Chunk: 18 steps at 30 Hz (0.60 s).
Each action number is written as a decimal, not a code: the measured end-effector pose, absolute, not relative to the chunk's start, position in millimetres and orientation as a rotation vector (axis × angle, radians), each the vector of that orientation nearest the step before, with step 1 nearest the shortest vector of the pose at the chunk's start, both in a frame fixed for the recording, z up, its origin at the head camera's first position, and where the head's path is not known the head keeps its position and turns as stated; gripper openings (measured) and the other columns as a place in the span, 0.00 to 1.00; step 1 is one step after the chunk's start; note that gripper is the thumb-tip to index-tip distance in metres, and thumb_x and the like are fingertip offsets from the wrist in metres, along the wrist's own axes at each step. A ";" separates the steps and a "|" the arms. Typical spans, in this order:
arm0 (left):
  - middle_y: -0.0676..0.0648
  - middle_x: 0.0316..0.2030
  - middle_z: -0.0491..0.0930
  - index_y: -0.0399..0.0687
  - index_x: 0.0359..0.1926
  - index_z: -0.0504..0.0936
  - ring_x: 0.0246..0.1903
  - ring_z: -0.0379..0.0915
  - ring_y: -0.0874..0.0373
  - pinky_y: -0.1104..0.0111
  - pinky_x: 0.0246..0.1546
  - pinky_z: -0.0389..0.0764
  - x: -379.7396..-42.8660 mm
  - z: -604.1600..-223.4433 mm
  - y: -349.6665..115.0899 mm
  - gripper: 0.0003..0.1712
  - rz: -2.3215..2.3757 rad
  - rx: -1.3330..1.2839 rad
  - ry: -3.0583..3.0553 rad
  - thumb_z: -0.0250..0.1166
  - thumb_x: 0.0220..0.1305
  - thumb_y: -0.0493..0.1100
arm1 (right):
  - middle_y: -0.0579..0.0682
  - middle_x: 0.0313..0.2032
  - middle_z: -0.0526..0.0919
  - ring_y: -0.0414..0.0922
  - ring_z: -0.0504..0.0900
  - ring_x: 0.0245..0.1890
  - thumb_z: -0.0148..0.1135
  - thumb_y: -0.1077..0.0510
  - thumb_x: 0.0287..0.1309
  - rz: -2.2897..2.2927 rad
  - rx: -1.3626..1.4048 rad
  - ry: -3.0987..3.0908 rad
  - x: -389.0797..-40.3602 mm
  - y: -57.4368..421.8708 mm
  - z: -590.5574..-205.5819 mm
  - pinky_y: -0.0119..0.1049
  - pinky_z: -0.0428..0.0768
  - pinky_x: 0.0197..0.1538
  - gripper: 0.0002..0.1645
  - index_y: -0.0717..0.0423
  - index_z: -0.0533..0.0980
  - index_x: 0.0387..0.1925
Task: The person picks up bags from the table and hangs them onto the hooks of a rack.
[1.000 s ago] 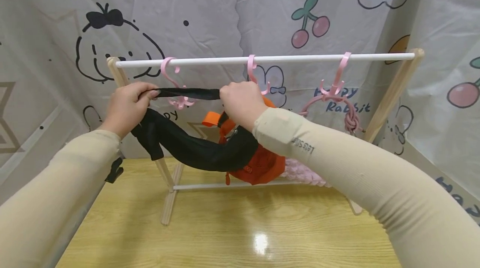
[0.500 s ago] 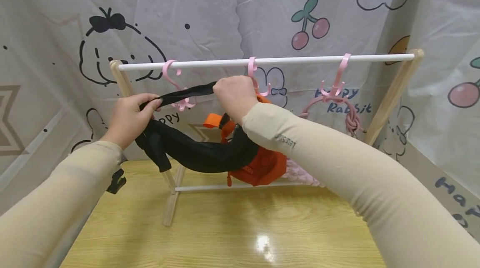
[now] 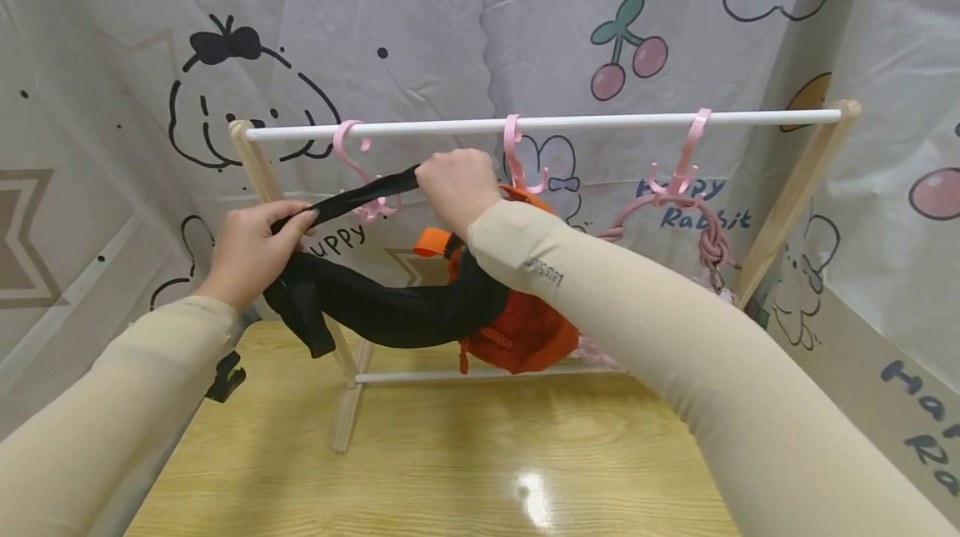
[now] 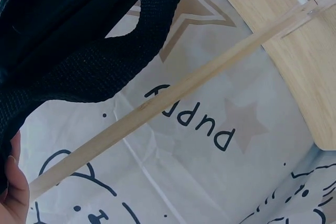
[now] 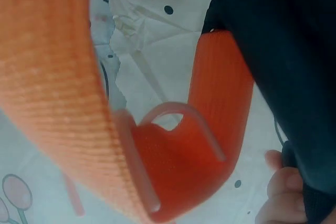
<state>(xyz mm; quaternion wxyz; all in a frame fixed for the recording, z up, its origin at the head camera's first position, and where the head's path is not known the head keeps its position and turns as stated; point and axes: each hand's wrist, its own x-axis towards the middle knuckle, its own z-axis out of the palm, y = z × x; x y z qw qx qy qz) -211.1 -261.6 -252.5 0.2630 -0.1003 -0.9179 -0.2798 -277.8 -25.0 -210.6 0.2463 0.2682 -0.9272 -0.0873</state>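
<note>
My left hand (image 3: 258, 249) pinches the edge of a black fabric bag (image 3: 405, 316) with a webbing strap, in front of the rack's left end. My right hand (image 3: 459, 187) is curled round the other end of the taut black strap (image 3: 363, 197), left of the middle pink hook (image 3: 513, 153). Between the hands the bag's body sags in a curve. It partly covers an orange bag (image 3: 532, 333), whose orange strap (image 5: 220, 93) loops over a pink hook in the right wrist view. Behind the black strap hangs the left pink hook (image 3: 348, 145). A black buckle (image 3: 226, 377) dangles below my left forearm.
A wooden rack with a white top rod (image 3: 600, 122) stands on a wood-grain table (image 3: 420, 454). From its right pink hook (image 3: 681, 158) hangs a pink bag with a knotted handle (image 3: 714, 245), largely behind my right sleeve. A printed curtain (image 3: 420, 3) encloses the back.
My left hand has lowered slightly, and my right hand has shifted a little left and up with the strap, which now slants upward to the right. The view has shifted slightly.
</note>
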 end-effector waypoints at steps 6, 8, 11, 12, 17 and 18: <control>0.34 0.33 0.86 0.32 0.47 0.85 0.24 0.69 0.75 0.83 0.28 0.67 -210.1 -252.0 -262.8 0.16 -0.765 -0.251 -2.511 0.60 0.74 0.42 | 0.47 0.38 0.89 0.49 0.87 0.38 0.55 0.62 0.71 -0.222 0.705 -2.619 -287.1 -32.6 -208.5 0.45 0.86 0.37 0.15 0.48 0.87 0.43; 0.34 0.33 0.86 0.32 0.47 0.85 0.24 0.70 0.74 0.84 0.28 0.68 -209.2 -251.7 -263.3 0.16 -0.782 -0.246 -2.527 0.60 0.74 0.42 | 0.47 0.39 0.88 0.49 0.87 0.39 0.53 0.61 0.72 -0.221 0.700 -2.652 -288.7 -35.1 -208.5 0.45 0.86 0.38 0.15 0.48 0.86 0.44; 0.35 0.32 0.86 0.31 0.47 0.85 0.24 0.70 0.72 0.83 0.28 0.69 -208.1 -252.4 -264.6 0.17 -0.817 -0.237 -2.557 0.59 0.74 0.42 | 0.46 0.40 0.89 0.48 0.87 0.40 0.51 0.59 0.74 -0.221 0.693 -2.694 -289.5 -38.5 -209.8 0.45 0.86 0.40 0.16 0.47 0.86 0.45; 0.36 0.31 0.85 0.31 0.47 0.85 0.24 0.70 0.71 0.82 0.28 0.70 -207.8 -252.7 -265.1 0.17 -0.826 -0.235 -2.567 0.59 0.74 0.42 | 0.46 0.40 0.89 0.48 0.87 0.40 0.51 0.59 0.74 -0.222 0.691 -2.703 -289.6 -39.5 -210.5 0.45 0.86 0.40 0.16 0.47 0.86 0.45; 0.39 0.28 0.84 0.30 0.48 0.85 0.22 0.71 0.69 0.77 0.26 0.71 -207.7 -255.5 -268.0 0.18 -0.880 -0.207 -2.600 0.59 0.74 0.43 | 0.46 0.40 0.89 0.47 0.87 0.40 0.49 0.59 0.75 -0.209 0.679 -2.736 -288.7 -42.2 -213.4 0.45 0.86 0.40 0.17 0.46 0.86 0.45; 0.40 0.28 0.84 0.30 0.48 0.85 0.22 0.71 0.69 0.76 0.26 0.71 -207.8 -256.0 -268.3 0.18 -0.887 -0.203 -2.601 0.59 0.74 0.43 | 0.47 0.39 0.89 0.47 0.87 0.41 0.49 0.59 0.75 -0.201 0.677 -2.746 -288.3 -42.3 -213.7 0.45 0.86 0.40 0.18 0.47 0.86 0.45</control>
